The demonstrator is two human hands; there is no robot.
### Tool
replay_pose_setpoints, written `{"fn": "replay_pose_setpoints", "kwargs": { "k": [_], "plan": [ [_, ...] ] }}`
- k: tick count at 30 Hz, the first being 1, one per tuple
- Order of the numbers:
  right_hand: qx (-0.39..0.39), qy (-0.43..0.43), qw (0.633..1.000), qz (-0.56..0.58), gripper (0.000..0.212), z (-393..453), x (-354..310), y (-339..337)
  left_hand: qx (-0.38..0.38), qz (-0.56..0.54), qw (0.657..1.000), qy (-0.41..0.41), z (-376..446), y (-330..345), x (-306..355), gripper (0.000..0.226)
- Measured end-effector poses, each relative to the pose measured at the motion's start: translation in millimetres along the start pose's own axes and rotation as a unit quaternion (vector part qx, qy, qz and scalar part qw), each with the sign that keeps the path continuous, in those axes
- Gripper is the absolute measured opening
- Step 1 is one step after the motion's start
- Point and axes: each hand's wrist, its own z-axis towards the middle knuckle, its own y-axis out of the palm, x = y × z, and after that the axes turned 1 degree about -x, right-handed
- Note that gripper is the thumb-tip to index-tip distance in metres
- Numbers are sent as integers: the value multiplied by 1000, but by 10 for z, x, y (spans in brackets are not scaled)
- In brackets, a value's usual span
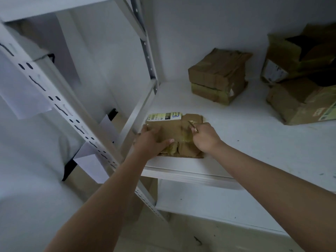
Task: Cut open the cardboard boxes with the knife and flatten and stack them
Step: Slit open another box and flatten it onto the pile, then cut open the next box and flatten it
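Observation:
A small taped cardboard box (177,130) with a yellow-and-white label lies at the front left corner of the white shelf (254,142). My left hand (151,140) grips the box's left side, fingers over its far left edge and thumb across the top. My right hand (205,138) holds a thin knife (192,126) in a fist, its blade lying on the box's top near the right edge.
A taped brown box (218,75) stands further back on the shelf. At the right, opened boxes (300,79) are piled against the wall. A white metal rack upright (60,106) with paper tags slants across the left. A lower shelf (209,202) sits below.

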Motion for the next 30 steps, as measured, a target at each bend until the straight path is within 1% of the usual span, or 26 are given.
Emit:
{"fn": "replay_pose_setpoints", "kwargs": {
  "k": [2, 5, 7, 8, 9, 10, 11, 12, 13, 14, 16, 17, 19, 22, 23, 25, 26, 27, 30],
  "plan": [
    [10, 21, 1000, 1, 23, -10, 20, -18, -4, 3, 1000, 12, 11, 20, -32, 91],
    [24, 42, 998, -32, 32, -13, 41, -36, -10, -2, 1000, 21, -2, 38, -55, 92],
    [54, 55, 992, -97, 36, -21, -17, -33, -10, 16, 999, 28, -11, 64, -51, 88],
    [78, 34, 984, -153, 39, -14, -38, -11, -12, 35, 999, 28, -5, 76, -33, 85],
    [94, -10, 974, -205, 42, 2, -40, 32, -17, 52, 998, 19, 1, 78, 3, 83],
    [92, -66, 965, -235, 46, 29, -21, 89, -19, 65, 998, 7, 13, 74, 54, 81],
    [68, -115, 960, -246, 52, 62, 10, 146, -17, 75, 997, -1, 31, 77, 107, 80],
    [31, -143, 959, -244, 56, 91, 36, 194, -12, 87, 996, 3, 47, 85, 162, 78],
    [-3, -155, 958, -242, 59, 117, 65, 232, -4, 104, 994, 20, 58, 105, 199, 76],
    [-22, -157, 957, -244, 60, 140, 97, 266, 3, 122, 992, 44, 69, 138, 216, 73],
    [-26, -155, 955, -250, 60, 172, 148, 299, 0, 153, 985, 80, 76, 249, 188, 66],
    [-26, -153, 956, -250, 60, 180, 156, 307, -5, 167, 982, 85, 63, 302, 161, 63],
    [-26, -148, 960, -237, 61, 208, 163, 307, -4, 187, 979, 82, 63, 373, 127, 61],
    [-44, -144, 969, -198, 56, 262, 161, 268, -12, 181, 980, 79, 83, 363, 142, 63],
    [-54, -141, 974, -169, 52, 279, 144, 235, -21, 174, 981, 78, 92, 335, 155, 66],
    [-72, -127, 988, -58, 42, 277, 113, 116, -55, 163, 982, 73, 95, 271, 183, 79],
    [-64, -115, 991, 8, 38, 260, 108, 36, -71, 168, 981, 71, 93, 232, 203, 86],
    [-39, -103, 992, 58, 35, 241, 120, -45, -85, 177, 978, 69, 99, 182, 229, 92],
    [68, -50, 991, 108, 32, 187, 292, -284, -121, 200, 971, 53, 187, -42, 408, 109]
  ]
}}
